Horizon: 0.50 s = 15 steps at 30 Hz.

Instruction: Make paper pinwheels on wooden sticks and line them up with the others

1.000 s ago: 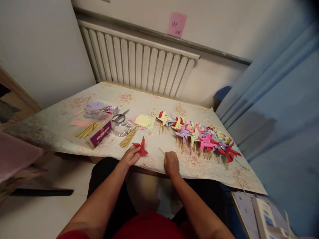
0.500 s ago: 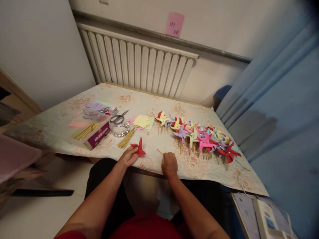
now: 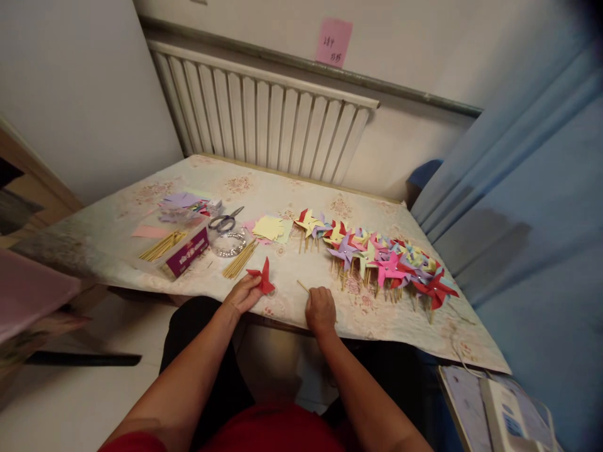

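Low centre, the left hand [image 3: 244, 295] pinches a red paper pinwheel [image 3: 266, 279] between thumb and fingers; the right hand [image 3: 321, 311] is curled tight around a thin stick [image 3: 303, 287], its tip poking out leftward. Left of centre, a purple-labelled box [image 3: 191, 252] holds bundled sticks [image 3: 162, 246]. Farther up, a clear round dish [image 3: 229, 243] carries silvery bits (too small to identify) — and scissors [image 3: 223, 222] lie just beyond. Against the earlier frames, both grips are unchanged — pinwheel and stick still apart.
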Motion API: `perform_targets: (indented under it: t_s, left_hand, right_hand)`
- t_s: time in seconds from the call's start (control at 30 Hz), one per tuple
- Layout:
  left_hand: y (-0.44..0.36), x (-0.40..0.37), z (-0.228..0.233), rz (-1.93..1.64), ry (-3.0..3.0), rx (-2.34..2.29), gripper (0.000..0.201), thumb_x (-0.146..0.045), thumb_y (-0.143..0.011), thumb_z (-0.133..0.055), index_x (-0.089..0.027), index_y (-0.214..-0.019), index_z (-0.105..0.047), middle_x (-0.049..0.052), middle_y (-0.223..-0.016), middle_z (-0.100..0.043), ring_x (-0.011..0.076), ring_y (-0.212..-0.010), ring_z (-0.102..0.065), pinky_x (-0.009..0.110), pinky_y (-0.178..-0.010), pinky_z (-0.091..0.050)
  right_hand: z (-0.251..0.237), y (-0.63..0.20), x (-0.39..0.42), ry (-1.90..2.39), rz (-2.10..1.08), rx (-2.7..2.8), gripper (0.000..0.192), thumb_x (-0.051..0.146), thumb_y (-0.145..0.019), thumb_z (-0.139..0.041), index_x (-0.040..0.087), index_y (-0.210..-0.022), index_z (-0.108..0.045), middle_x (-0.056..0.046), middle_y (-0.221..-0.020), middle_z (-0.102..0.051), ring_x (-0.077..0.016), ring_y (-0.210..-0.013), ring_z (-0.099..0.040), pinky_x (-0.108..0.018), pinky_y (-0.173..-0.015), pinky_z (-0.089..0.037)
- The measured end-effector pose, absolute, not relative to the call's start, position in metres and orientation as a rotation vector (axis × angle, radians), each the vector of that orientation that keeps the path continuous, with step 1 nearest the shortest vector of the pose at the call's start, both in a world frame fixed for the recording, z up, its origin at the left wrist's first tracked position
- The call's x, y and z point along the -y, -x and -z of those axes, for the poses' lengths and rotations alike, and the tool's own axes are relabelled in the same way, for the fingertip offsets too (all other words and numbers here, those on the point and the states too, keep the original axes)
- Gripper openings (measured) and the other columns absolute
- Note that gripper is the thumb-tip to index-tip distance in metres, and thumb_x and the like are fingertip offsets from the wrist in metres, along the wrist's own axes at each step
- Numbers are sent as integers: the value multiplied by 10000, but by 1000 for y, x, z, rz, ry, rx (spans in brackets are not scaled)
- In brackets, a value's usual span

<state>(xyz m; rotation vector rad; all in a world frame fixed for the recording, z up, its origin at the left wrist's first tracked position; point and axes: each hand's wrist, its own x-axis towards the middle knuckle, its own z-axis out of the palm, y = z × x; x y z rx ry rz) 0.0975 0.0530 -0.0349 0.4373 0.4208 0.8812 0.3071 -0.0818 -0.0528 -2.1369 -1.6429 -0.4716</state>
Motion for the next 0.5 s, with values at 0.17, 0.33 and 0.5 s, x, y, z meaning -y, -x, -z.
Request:
perform_targets:
  t_s: [0.17, 0.33, 0.5]
  left_hand:
    - [-97, -54, 37, -871, -435, -394, 246, 17, -708, -736, -139, -850, -608, 32, -818, -741, 172, -760, -715, 350, -800, -588]
    - [-97, -55, 39, -861, -433, -377, 241, 16, -714, -732, -144, -844, -606, 31, -817, -742, 176, -775, -722, 343, -818, -582]
    - [-97, -54, 38, -873, -439, -376, 251, 9, -686, -761, -136, -832, -617, 42, -804, -744, 175, -759, -717, 313, -758, -586]
  right_hand:
    - [53, -307, 82, 2132, 468, 1643, 137, 94, -899, -512, 197, -846, -586, -59, -838, -535, -232, -851, -431, -341, -762, -328]
    - [52, -306, 82, 2126, 459, 1634, 145, 88, -896, -505, 198, -841, -582, -60, -834, -531, -234, -851, -431, -341, -754, -327]
    - [51, -305, 82, 2132, 450, 1629, 140, 84, -893, -509, 194, -859, -588, -62, -842, -541, -234, -855, -436, -342, -761, -334]
